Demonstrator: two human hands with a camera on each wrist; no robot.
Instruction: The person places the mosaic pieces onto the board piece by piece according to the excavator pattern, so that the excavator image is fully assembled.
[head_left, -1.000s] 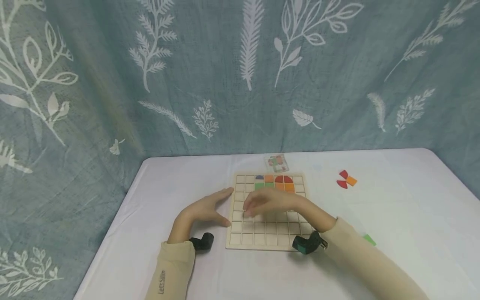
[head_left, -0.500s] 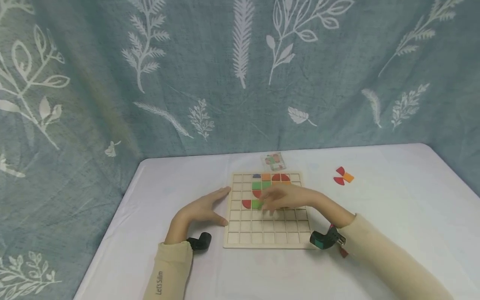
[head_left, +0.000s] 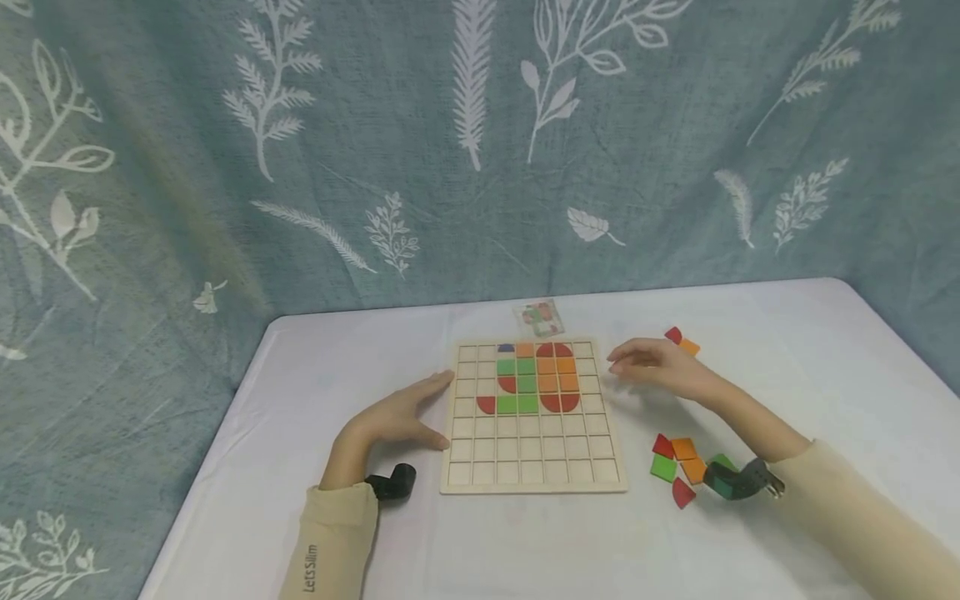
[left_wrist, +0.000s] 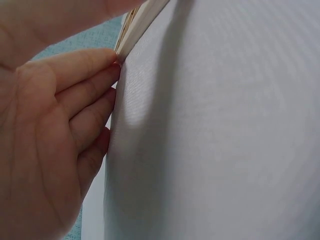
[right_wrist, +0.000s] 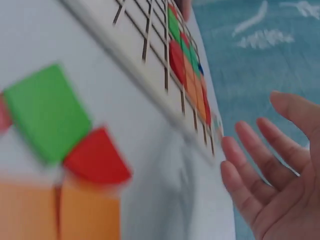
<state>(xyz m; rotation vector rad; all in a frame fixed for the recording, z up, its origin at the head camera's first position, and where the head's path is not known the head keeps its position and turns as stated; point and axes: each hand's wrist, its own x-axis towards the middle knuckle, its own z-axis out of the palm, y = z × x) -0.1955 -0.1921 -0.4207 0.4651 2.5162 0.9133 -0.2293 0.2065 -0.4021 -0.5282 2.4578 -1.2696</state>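
Observation:
A wooden grid board [head_left: 510,450] lies on the table with red, green, orange and blue pieces set in its upper cells. My left hand [head_left: 401,417] rests at the board's left edge, fingers extended and fingertips touching its side, as the left wrist view also shows. Off the board's right edge, my right hand [head_left: 660,367] is above the table with fingers loosely bent and nothing in them. In the right wrist view the right hand [right_wrist: 280,170] is spread, palm bare. Below it lie loose pieces, among them a green square [head_left: 663,467] and a red quarter-circle [head_left: 682,492].
A small printed card [head_left: 540,318] lies behind the board. Partly behind the right hand are a red piece [head_left: 673,335] and an orange square [head_left: 689,346]. Orange squares [head_left: 683,448] lie near the right wrist camera [head_left: 738,481]. A patterned blue curtain [head_left: 420,150] hangs behind the table.
My right hand has moved from over the board to the right, off its edge, uncovering the pieces set there and the loose pile. The left hand stays at the board's edge. The view has shifted slightly.

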